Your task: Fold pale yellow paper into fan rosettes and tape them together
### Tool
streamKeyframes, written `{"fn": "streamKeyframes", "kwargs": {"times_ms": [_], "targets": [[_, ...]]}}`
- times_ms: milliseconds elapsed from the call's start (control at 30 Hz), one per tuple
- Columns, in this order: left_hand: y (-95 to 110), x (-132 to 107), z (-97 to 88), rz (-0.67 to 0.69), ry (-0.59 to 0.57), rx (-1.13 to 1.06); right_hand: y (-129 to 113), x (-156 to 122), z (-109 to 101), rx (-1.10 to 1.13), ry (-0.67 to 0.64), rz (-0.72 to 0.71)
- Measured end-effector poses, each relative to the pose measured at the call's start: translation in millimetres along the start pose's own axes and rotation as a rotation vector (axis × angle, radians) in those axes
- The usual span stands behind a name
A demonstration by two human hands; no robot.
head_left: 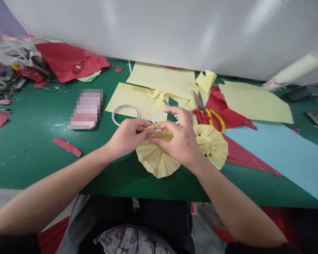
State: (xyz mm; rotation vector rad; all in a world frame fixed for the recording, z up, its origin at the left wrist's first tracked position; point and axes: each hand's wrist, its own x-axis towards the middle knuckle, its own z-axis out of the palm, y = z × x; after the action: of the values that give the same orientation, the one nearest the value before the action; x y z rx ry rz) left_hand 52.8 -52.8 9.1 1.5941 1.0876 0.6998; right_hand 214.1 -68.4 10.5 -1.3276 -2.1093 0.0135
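A pale yellow pleated paper fan (159, 164) is held over the front part of the table, its folds spreading toward me. My left hand (129, 137) pinches its upper left edge between thumb and fingers. From the other side, my right hand (184, 137) grips the fan, with thumb and fingers closed on its upper part. A small whitish bit shows between the fingertips; I cannot make out what it is. Beside my right hand lies a second pleated yellow paper piece (217, 144), partly covered by that hand. Just beyond my left hand rests a roll of thin tape (113, 118).
Yellow-handled scissors (214, 120) lie on red paper scraps to the right. Yellow sheets (161, 76) cover the back, and a light blue sheet (281, 148) the right. A phone (87, 109) and red strip (67, 147) lie left on the green table (42, 169).
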Motion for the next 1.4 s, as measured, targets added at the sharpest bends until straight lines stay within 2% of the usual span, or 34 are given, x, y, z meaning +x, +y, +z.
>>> {"fn": "streamKeyframes", "kwargs": {"times_ms": [133,233,367,500,733,933,1100,1267,1333,1400], "targets": [[0,0,-2.1,0.026,0.052,0.017,5,4,-4,0.084,-0.006,0.100],[-1,0,-2.5,0.063,0.065,0.070,8,6,-6,0.128,-0.073,0.147],[-1,0,-3.0,0.098,0.101,0.208,8,7,-7,0.139,-0.133,0.149],[0,-1,-2.4,0.161,0.153,0.312,5,7,-7,0.164,-0.112,0.126],[-1,-2,0.6,0.208,0.130,0.276,5,5,-5,0.168,-0.112,0.111],[-2,-1,-2.1,0.139,0.149,0.298,10,7,-6,0.168,-0.069,0.144],[-2,0,-3.4,0.106,0.176,0.277,9,8,-6,0.179,-0.088,0.168],[-1,0,-2.3,0.052,0.215,0.215,3,5,-5,0.014,0.151,0.071],[0,0,-1.1,0.040,0.220,0.221,0,3,-5,-0.061,0.169,-0.002],[-1,-1,0.3,0.065,0.208,0.233,-2,1,-4,-0.099,0.125,-0.073]]}}
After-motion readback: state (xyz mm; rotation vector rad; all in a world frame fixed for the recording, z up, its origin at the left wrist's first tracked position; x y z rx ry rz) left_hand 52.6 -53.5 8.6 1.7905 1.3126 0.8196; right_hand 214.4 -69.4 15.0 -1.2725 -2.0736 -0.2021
